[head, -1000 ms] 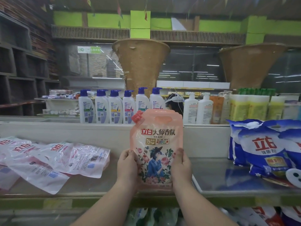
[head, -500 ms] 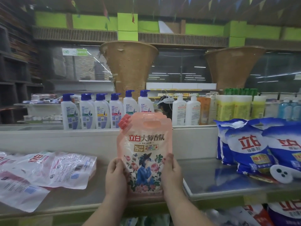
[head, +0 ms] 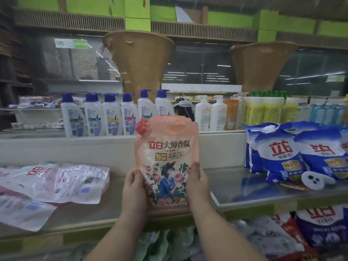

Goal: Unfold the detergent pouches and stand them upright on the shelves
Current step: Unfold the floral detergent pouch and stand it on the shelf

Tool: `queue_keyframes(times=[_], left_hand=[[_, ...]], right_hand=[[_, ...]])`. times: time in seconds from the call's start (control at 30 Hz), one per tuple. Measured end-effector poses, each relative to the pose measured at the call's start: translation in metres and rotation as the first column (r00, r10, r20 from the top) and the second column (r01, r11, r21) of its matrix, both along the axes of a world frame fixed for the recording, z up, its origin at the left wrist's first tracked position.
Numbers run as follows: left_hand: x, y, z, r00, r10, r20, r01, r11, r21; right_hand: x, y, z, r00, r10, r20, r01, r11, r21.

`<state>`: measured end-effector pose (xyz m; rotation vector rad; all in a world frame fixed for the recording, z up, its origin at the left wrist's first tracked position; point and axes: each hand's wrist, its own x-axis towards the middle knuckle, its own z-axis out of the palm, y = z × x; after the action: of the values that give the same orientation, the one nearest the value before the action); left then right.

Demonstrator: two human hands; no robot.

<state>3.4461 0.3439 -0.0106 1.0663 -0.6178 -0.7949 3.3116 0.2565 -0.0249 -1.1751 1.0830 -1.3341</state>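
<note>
Pink pouch [head: 166, 162] upright on the shelf [head: 263, 191].
Left hand [head: 134, 187] and right hand [head: 198, 182] grip its 2 lower sides, thumbs in front.

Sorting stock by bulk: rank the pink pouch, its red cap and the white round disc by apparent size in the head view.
1. pink pouch, nearest the camera, so flattered.
2. white round disc.
3. red cap.

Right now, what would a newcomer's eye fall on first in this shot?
The upright pink floral detergent pouch at centre, gripped at its lower sides by the left hand and right hand over the steel shelf. Flat crumpled pouches lie left; blue detergent bags sit right.
</note>
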Motion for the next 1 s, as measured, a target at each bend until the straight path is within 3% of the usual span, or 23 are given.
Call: queue_keyframes(times=[1.0], left_hand=[[-0.0014, -0.0011, -0.003, 0.999, 0.044, 0.0, -0.044, 0.999, 0.017]], right_hand=[[0.0002, 0.0083, 0.0011, 0.996, -0.038, -0.08, 0.036, 0.999, -0.021]])
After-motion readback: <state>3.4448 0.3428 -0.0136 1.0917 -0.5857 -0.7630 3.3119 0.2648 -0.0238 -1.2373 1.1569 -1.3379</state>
